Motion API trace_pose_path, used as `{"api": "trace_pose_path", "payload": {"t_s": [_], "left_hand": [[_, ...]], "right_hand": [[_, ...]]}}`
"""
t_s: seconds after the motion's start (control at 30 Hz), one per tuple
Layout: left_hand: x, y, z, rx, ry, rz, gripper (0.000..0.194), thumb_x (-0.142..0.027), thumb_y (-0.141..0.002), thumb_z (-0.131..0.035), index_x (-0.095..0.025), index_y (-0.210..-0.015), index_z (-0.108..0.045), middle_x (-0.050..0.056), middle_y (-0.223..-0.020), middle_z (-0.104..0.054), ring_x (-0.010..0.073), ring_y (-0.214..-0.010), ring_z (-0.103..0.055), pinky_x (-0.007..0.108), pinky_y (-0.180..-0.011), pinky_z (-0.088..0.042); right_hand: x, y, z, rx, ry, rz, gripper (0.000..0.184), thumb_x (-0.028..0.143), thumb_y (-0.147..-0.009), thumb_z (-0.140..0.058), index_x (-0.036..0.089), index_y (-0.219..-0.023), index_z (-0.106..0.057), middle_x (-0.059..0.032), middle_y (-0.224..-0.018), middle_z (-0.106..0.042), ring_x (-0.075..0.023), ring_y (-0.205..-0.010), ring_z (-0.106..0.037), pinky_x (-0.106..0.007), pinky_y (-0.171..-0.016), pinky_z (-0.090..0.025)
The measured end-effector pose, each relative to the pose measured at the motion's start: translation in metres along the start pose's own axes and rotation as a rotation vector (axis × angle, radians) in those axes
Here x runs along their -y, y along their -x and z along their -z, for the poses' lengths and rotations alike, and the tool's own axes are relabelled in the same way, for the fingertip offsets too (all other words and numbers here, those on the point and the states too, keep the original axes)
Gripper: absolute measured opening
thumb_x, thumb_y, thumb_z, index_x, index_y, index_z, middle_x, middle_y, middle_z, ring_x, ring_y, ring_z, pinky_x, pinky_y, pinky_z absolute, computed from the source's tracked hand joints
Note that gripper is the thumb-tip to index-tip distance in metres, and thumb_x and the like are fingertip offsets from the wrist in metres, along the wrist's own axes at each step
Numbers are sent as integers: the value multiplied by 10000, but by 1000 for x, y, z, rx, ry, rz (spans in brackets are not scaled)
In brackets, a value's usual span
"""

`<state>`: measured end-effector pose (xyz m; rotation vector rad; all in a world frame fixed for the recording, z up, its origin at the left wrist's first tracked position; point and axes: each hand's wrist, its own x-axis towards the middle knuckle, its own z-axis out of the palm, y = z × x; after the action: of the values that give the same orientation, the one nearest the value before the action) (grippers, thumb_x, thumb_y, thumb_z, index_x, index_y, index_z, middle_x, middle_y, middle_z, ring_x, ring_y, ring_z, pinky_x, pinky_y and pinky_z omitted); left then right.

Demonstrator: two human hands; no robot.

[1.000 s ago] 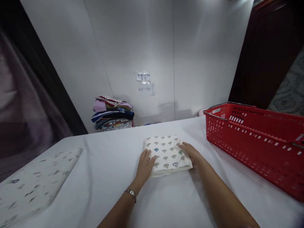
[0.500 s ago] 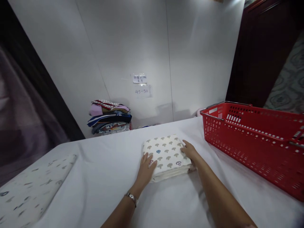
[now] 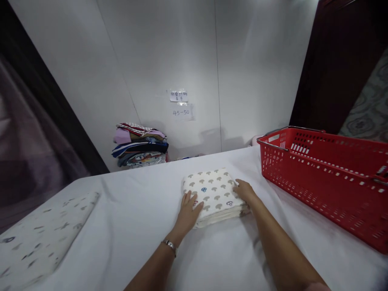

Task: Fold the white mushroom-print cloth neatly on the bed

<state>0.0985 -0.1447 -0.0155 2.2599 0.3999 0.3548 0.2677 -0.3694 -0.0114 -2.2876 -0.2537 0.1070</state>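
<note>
A white cloth with a mushroom print (image 3: 216,190) lies folded into a thick, layered square on the white-covered table. My left hand (image 3: 189,212) rests on its near left edge, fingers spread, with a metal-banded watch or bracelet (image 3: 170,247) at the wrist. On the opposite side, my right hand (image 3: 245,192) touches the right edge, its fingers extended over the border and partly hidden. Neither hand is closed round the cloth. Farther left lies another folded white cloth (image 3: 45,238) with a scattered small print.
A red perforated basket (image 3: 318,173) with metal handles stands at the right of the table (image 3: 136,226). Behind the table's far edge is a pile of folded clothes (image 3: 139,145). Paper labels (image 3: 181,112) are stuck on the pale wall.
The camera view has tilted slightly. Both hands stay at the sides of the mushroom-print cloth, which looks the same.
</note>
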Motion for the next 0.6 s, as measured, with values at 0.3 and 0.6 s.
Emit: {"api": "trace_pose_path", "payload": {"t_s": [0.3, 0.6], "left_hand": [[-2, 40, 14, 33, 97, -104, 648, -451, -761, -582, -238, -1336, -376, 50, -1481, -216, 226, -1370, -137, 398, -1127, -141], [-9, 64, -3, -122, -42, -96, 627, -292, -748, -609, -273, -1324, -362, 32, -1471, -208, 219, -1352, -188, 377, -1115, -214]], "right_hand": [[-2, -3, 5, -8, -185, -50, 507, 203, -617, -679, 163, -1118, -610, -85, -912, -667, -223, -871, -610, -318, -774, -458], [33, 16, 17, 25, -897, -155, 455, 161, -622, -673, 150, -1070, -595, -10, -676, -642, -143, -532, -592, -247, -484, -473]]}}
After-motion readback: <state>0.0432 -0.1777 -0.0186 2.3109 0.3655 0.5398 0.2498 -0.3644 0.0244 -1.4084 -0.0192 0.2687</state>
